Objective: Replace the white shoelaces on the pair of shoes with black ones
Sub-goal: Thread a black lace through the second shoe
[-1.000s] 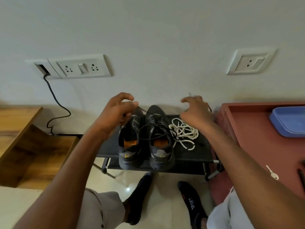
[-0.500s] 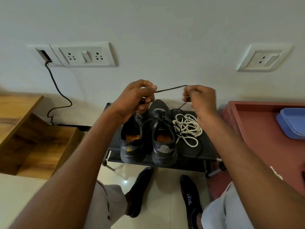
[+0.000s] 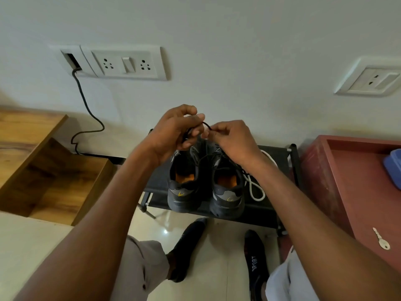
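At the far left stands a brown wooden cabinet (image 3: 50,170), and above it a white wall switchboard (image 3: 123,63) with a black cable (image 3: 86,109) running down from it. Toward the middle, the left hand (image 3: 173,133) is raised over the shoes, its fingers (image 3: 191,110) curled and pinching a thin black shoelace (image 3: 206,124). Just beside it, almost touching, the right hand (image 3: 234,141) pinches the same lace with curled fingers; a short loop of it arches between the two hands. Below them, a pair of dark grey sports shoes with orange insoles sits side by side on a low black rack shelf (image 3: 267,210): the left shoe (image 3: 184,187) and the right shoe (image 3: 227,192), heels toward the camera. Black lace strands trail over the right shoe. Just right of it, a coiled white shoelace (image 3: 256,192) lies on the shelf, partly hidden by the right forearm. Farther right is a red wooden table (image 3: 347,181) with a small silver key (image 3: 382,240) on it and a blue plastic container (image 3: 393,168) at the edge.
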`<state>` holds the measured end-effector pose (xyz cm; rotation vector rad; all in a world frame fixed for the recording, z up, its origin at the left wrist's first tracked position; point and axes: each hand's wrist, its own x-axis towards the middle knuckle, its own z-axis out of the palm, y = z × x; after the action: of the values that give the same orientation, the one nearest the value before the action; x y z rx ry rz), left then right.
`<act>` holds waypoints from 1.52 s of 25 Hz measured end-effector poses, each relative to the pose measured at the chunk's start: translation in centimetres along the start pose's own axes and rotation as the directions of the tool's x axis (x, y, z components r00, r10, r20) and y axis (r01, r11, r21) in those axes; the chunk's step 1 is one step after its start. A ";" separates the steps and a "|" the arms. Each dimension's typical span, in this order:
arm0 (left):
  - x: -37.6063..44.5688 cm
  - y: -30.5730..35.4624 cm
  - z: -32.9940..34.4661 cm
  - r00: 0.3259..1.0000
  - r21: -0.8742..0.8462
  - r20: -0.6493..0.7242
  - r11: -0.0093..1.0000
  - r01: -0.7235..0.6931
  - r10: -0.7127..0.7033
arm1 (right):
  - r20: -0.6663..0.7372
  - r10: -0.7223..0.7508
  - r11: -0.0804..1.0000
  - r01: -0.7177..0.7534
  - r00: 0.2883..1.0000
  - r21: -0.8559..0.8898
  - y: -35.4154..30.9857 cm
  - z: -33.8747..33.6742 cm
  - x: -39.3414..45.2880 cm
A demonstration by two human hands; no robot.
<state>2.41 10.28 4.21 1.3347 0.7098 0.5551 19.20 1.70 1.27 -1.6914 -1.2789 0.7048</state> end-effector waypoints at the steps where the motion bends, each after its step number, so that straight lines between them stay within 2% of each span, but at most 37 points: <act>1: 0.1 -0.1 -0.4 1.000 -0.003 0.001 1.000 0.005 -0.005 | -0.077 0.039 0.999 -0.036 0.996 0.038 0.2 0.0 0.4; 2: 0.2 -0.1 -1.0 1.000 -0.008 -0.010 1.000 0.011 -0.011 | -0.196 0.125 0.990 -0.108 0.973 0.096 0.7 -0.2 1.0; 3: 0.1 0.0 -1.8 0.999 -0.028 -0.032 1.000 0.012 -0.013 | -0.315 0.244 0.961 -0.186 0.917 0.203 1.3 -0.7 1.5; 5: 0.1 0.4 -3.4 0.996 -0.107 -0.092 0.994 -0.018 0.008 | -0.478 0.465 0.876 -0.308 0.745 0.372 2.5 -2.1 2.2; 6: 0.2 0.5 -4.0 0.994 -0.144 -0.111 0.989 -0.034 0.018 | -0.531 0.503 0.864 -0.380 0.682 0.331 3.1 -2.7 2.3; 7: 0.2 0.5 -4.5 0.993 -0.170 -0.119 0.984 -0.046 0.026 | -0.565 0.466 0.876 -0.445 0.680 0.187 3.5 -3.0 2.4; 8: 0.3 0.3 -4.6 0.992 -0.180 -0.122 0.982 -0.054 0.032 | -0.546 0.376 0.893 -0.450 0.749 -0.004 3.6 -2.9 2.4; 9: 0.4 0.0 -4.6 0.991 -0.169 -0.130 0.984 -0.048 0.026 | -0.433 0.258 0.922 -0.354 0.864 -0.158 3.3 -2.3 2.3; 10: 0.5 -0.4 -4.4 0.991 -0.139 -0.132 0.990 -0.026 0.008 | -0.249 0.147 0.958 -0.200 0.957 -0.206 2.8 -1.3 2.3; 11: 0.7 -0.8 -4.1 0.992 -0.103 -0.123 0.995 0.004 -0.016 | -0.062 0.056 0.984 -0.066 0.997 -0.163 1.9 -0.1 2.3; 12: 0.8 -1.2 -3.7 0.994 -0.072 -0.102 0.997 0.030 -0.037 | 0.076 -0.030 0.995 0.037 0.997 -0.098 0.9 1.1 2.0; 13: 1.0 -1.4 -3.3 0.996 -0.048 -0.079 0.998 0.045 -0.049 | 0.142 -0.089 0.995 0.094 0.986 -0.030 0.3 2.0 1.9; 14: 1.2 -1.5 -2.9 0.996 -0.031 -0.069 0.998 0.050 -0.052 | 0.117 -0.088 0.996 0.087 0.989 0.010 0.0 2.4 1.9; 16: 1.2 -1.4 -2.7 0.995 -0.003 -0.087 0.999 0.043 -0.043 | -0.113 0.024 0.999 -0.020 0.993 0.042 0.6 1.7 2.5; 18: 1.1 -1.3 -3.2 0.993 0.015 -0.118 1.000 0.028 -0.026 | -0.398 0.192 0.973 -0.227 0.897 -0.042 1.6 -0.5 3.0; 19: 1.1 -1.4 -3.6 0.990 0.022 -0.139 1.000 0.020 -0.017 | -0.476 0.220 0.936 -0.322 0.852 -0.144 2.4 -1.4 3.3; 20: 1.2 -1.7 -3.9 0.987 0.027 -0.163 1.000 0.015 -0.011 | -0.475 0.195 0.877 -0.369 0.858 -0.308 3.0 -1.9 3.3; 21: 1.5 -2.1 -4.0 0.984 0.032 -0.180 0.999 0.014 -0.008 | -0.389 0.147 0.809 -0.337 0.909 -0.482 3.3 -1.9 3.4; 22: 2.0 -2.4 -3.9 0.983 0.038 -0.182 0.999 0.015 -0.008 | -0.229 0.074 0.757 -0.204 0.971 -0.621 3.1 -1.2 3.2; 23: 2.4 -2.7 -3.7 0.986 0.044 -0.166 0.999 0.021 -0.013 | -0.064 -0.003 0.740 -0.041 0.998 -0.672 3.0 0.0 3.0; 24: 3.0 -3.1 -3.4 0.991 0.052 -0.135 0.998 0.028 -0.021 | 0.048 -0.082 0.763 0.093 0.996 -0.640 2.7 1.2 2.7; 25: 3.5 -3.5 -3.0 0.994 0.063 -0.103 0.997 0.036 -0.029 | 0.083 -0.145 0.815 0.167 0.986 -0.554 2.4 2.0 2.8; 26: 3.9 -3.8 -2.8 0.996 0.078 -0.082 0.996 0.046 -0.040 | 0.043 -0.167 0.869 0.167 0.985 -0.465 2.2 2.3 3.0; 27: 4.2 -4.0 -2.8 0.995 0.090 -0.084 0.994 0.058 -0.051 | -0.037 -0.133 0.914 0.108 0.990 -0.392 2.3 2.1 3.5; 29: 4.8 -4.4 -3.3 0.988 0.076 -0.144 0.994 0.076 -0.064 | -0.252 -0.060 0.954 -0.019 0.966 -0.300 2.7 0.6 4.4; 31: 5.0 -4.3 -3.8 0.977 0.039 -0.205 0.997 0.068 -0.058 | -0.372 -0.079 0.936 -0.060 0.925 -0.347 3.3 -1.0 4.7; 33: 5.2 -4.1 -4.0 0.965 0.024 -0.257 0.998 0.058 -0.050 | -0.337 -0.059 0.849 -0.130 0.940 -0.513 4.1 -1.4 4.4; 35: 5.4 -4.2 -4.0 0.947 0.052 -0.319 0.997 0.058 -0.038 | -0.220 0.032 0.757 -0.168 0.975 -0.632 5.0 -1.2 4.5; 36: 5.4 -4.4 -3.9 0.943 0.071 -0.331 0.995 0.066 -0.039 | -0.131 0.070 0.765 -0.138 0.989 -0.629 5.0 -0.9 4.5; 38: 5.6 -4.7 -3.4 0.958 0.105 -0.281 0.991 0.088 -0.056 | 0.059 0.087 0.900 -0.053 0.994 -0.432 4.4 0.1 4.7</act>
<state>3.53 15.84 -1.52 1.3463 1.0306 0.6579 22.54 5.78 -2.40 -2.0918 -1.5162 0.5579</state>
